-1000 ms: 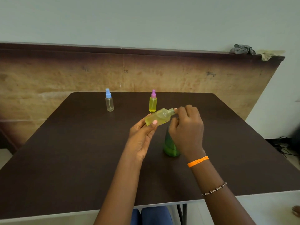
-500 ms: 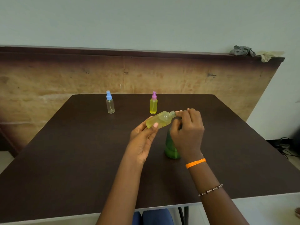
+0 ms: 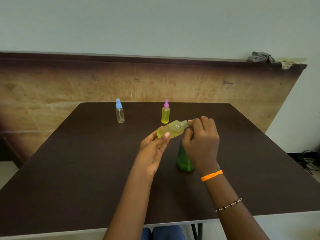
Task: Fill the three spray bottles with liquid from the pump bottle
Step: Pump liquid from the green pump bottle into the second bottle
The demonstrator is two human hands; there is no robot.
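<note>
My left hand [image 3: 154,149] holds an uncapped spray bottle [image 3: 170,130] of yellow liquid, tilted with its open neck pointing right. My right hand [image 3: 202,142] is curled over the top of the green pump bottle [image 3: 183,160], which stands on the dark table [image 3: 86,161]. Its fingertips are at the spray bottle's neck. The pump head is hidden under this hand. Farther back stand a clear spray bottle with a blue cap [image 3: 120,113], with almost no liquid, and a spray bottle with a pink cap [image 3: 165,115], full of yellow liquid.
A brown wooden panel runs along the wall behind the table, with crumpled cloths [image 3: 261,57] on its top ledge at the right. Cables [image 3: 310,160] lie on the floor to the right. A blue seat shows under the table's near edge.
Both hands stay almost where they were, with the tilted bottle's neck still at the pump. The head camera has shifted slightly.
</note>
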